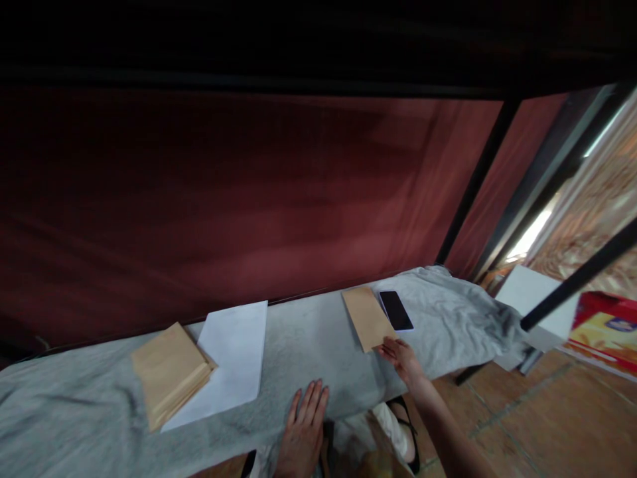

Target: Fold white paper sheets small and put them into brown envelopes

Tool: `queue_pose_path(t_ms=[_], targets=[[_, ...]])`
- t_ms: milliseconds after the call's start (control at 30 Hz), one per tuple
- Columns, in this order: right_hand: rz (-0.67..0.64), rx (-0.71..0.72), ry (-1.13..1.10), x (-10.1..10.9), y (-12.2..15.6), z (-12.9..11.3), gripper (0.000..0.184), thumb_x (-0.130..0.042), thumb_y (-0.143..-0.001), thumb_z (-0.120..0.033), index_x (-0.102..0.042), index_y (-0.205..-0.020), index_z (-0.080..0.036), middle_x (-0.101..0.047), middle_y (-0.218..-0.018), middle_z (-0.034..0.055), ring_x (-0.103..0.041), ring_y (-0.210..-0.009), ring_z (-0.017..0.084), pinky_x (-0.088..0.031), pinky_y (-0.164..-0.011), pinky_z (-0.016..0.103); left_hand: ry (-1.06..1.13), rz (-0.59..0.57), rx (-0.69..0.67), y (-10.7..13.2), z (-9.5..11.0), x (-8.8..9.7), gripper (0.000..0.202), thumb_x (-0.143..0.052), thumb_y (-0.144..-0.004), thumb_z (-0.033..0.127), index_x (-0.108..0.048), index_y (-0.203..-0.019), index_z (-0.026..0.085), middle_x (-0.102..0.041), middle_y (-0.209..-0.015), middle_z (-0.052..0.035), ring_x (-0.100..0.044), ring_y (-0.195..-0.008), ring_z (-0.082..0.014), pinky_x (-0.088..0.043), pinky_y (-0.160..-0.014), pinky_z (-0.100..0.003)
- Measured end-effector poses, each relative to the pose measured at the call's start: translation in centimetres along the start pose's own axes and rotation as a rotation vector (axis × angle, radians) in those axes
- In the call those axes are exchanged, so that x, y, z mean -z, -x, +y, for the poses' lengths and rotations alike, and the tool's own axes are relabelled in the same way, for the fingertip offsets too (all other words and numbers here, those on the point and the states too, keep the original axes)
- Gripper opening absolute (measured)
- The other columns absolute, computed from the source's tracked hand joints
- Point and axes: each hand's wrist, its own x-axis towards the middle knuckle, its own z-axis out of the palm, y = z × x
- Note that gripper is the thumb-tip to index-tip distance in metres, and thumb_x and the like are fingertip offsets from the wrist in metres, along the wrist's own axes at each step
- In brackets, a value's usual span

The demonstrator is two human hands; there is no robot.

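Observation:
My right hand (398,357) pinches the near corner of a brown paper envelope (365,315), which lies at a slant on the grey cloth (308,345). Right beside that envelope is a dark-screened phone (397,311). My left hand (306,425) rests flat at the near edge of the cloth with its fingers stretched out, holding nothing. To its left, a stack of brown envelopes (172,372) sits partly on top of white paper (233,352).
A red wall panel (279,219) stands behind the cloth-covered surface. Dark metal posts (478,179) rise at the right. A white box (532,299) and a red and yellow package (604,332) are on the tiled floor (557,411). My foot (408,431) shows below.

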Motion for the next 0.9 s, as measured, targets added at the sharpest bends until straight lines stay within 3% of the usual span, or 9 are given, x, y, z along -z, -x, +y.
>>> queue_pose_path(t_ms=[300,567,900], targets=[[0.020,-0.047,0.086,0.3,-0.3,-0.4,0.039,-0.089,-0.053,-0.048,-0.063,-0.069,-0.023,-0.074,-0.069,0.0055,-0.073,-0.071,0.026,-0.060,-0.075,0.040,0.021,-0.049,0.008,-0.1,0.2,0.5,0.079,-0.047,-0.077,0.002,-0.045,-0.153,0.022,-0.042,-0.162,-0.0030,-0.029,-0.154,-0.0220,-0.032,-0.124,-0.048],[0.046,-0.156,0.223,0.4,-0.7,-0.7,0.026,-0.078,-0.071,-0.041,-0.065,-0.070,-0.019,-0.076,-0.069,0.0094,-0.071,-0.059,0.021,-0.059,-0.063,0.034,0.044,-0.066,0.020,0.1,0.4,0.1,0.077,-0.046,-0.082,0.005,-0.040,-0.156,0.023,-0.038,-0.165,-0.0027,-0.027,-0.155,-0.0214,-0.033,-0.124,-0.048],[0.037,-0.208,0.342,1.0,-1.0,-1.3,0.022,-0.072,-0.071,-0.041,-0.068,-0.068,-0.020,-0.077,-0.074,0.0131,-0.072,-0.063,0.023,-0.059,-0.062,0.033,0.159,-0.126,0.052,0.1,0.5,0.2,0.076,-0.046,-0.085,0.008,-0.033,-0.159,0.022,-0.034,-0.166,-0.0033,-0.029,-0.154,-0.0215,-0.030,-0.124,-0.049]])
